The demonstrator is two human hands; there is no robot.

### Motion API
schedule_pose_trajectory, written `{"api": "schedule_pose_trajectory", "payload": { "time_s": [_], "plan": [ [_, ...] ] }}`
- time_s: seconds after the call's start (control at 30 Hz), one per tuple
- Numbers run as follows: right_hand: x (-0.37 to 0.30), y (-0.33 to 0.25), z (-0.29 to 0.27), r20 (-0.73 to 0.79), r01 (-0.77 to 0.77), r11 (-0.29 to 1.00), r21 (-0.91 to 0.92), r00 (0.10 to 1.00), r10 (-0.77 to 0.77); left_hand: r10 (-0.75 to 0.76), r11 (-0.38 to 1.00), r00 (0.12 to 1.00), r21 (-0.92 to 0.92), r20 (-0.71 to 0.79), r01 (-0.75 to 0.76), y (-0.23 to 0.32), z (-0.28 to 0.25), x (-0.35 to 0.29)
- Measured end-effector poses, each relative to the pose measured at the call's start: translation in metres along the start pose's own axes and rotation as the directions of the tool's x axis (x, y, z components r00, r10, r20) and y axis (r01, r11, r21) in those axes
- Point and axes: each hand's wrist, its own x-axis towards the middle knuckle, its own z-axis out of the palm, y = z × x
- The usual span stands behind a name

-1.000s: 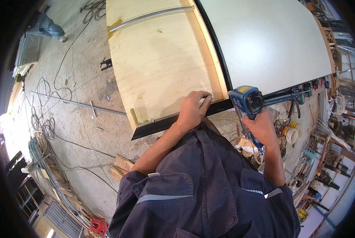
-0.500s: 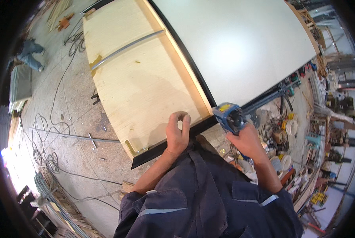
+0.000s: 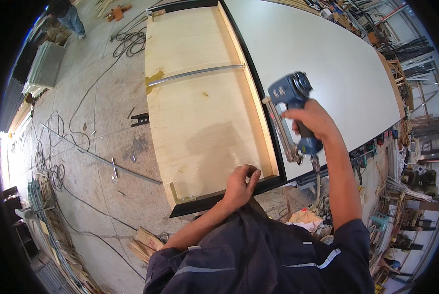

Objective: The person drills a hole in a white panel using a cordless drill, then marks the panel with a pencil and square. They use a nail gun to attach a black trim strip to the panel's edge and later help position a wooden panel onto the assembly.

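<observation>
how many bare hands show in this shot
2: the left hand, by the near black edge of the wood panel, and the right hand, gripping a blue nail gun. The distant person's hands can't be made out.

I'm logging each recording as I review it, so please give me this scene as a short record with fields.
Left hand: fingers curled, by the wood panel's near edge; contents unclear
Right hand: gripping a blue nail gun
Wood panel: pale, black trim along near edge
Across it: metal bar
To its right: white panel
Background: person, upper left
</observation>
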Motion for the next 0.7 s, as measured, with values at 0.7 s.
{"api": "schedule_pose_trajectory", "payload": {
  "time_s": [0.7],
  "plan": [
    [0.071, -0.038, 0.037, -0.065, -0.033, 0.867, -0.497, 0.998, 0.001, -0.064, 0.994, 0.997, -0.084, 0.046, 0.068, -0.003, -0.011, 0.003]
  ]
}}
